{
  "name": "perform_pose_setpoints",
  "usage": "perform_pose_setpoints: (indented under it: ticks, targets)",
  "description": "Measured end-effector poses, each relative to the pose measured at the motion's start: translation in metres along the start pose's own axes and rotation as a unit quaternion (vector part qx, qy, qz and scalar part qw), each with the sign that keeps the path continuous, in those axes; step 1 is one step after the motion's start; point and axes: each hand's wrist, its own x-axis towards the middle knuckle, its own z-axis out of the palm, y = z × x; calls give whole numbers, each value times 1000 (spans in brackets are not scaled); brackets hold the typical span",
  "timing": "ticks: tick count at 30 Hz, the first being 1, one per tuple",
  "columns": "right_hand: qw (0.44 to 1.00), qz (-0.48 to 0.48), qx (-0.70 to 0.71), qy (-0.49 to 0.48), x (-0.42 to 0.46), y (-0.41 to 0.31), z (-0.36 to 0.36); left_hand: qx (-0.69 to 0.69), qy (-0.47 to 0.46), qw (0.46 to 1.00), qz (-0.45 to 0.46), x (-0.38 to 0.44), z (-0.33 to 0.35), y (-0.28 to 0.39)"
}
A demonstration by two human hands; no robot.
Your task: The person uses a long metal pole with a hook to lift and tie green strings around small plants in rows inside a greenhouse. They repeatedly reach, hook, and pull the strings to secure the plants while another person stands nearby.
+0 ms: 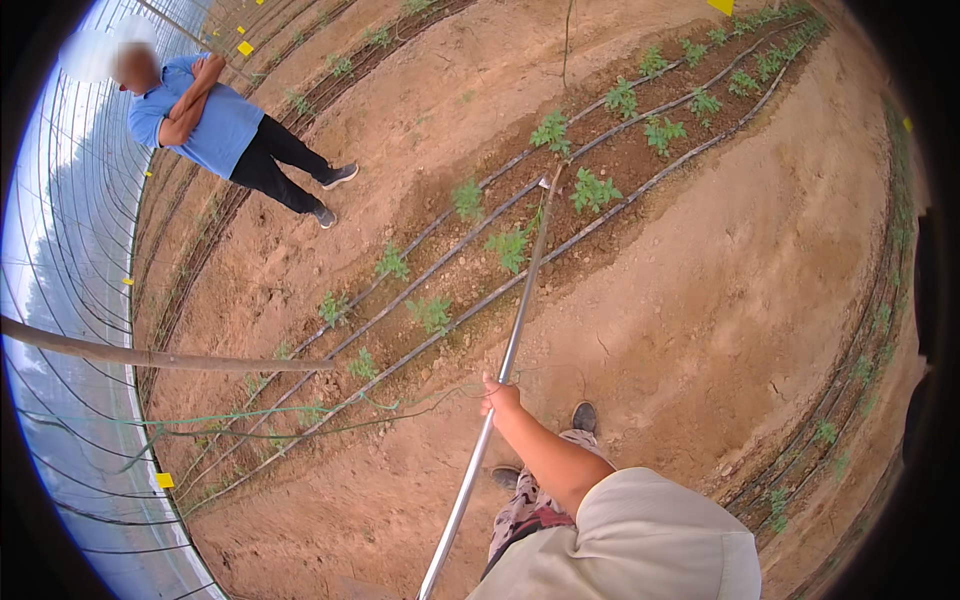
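My right hand [500,397] is closed around the middle of a long, shiny metal pole [519,322]. From the bottom edge the pole slants up to the planted bed, and its duller, brownish far end [555,176] is at the soil between young green plants. A small whitish piece [544,182] shows beside that end; I cannot tell whether it belongs to the tool. One leafy plant [508,249] grows just left of the pole, another [595,190] to its right. My left hand is out of view.
Drip irrigation hoses [645,184] run along the bed. Another person [202,120] stands at upper left, arms crossed. A wooden post [187,361] juts in from the left, with green twine [247,414] below it. Yellow cards [165,480] hang near the greenhouse film [67,262].
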Motion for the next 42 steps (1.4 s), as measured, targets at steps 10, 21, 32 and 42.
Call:
perform_pose_setpoints:
  ticks: [10, 21, 32, 42]
  targets:
    - [986, 42, -7, -162, -59, 31, 20, -46, 53, 993, 99, 51, -2, -41]
    - [987, -27, -131, -93, -69, 212, 30, -1, 64, 992, 106, 210, 6, -293]
    - [974, 70, -199, -83, -114, 417, 55, -169, 17, 983, 63, 265, -19, -481]
    - [967, 215, -140, -11, -142, 492, -4, 55, 18, 994, -95, 205, -92, -569]
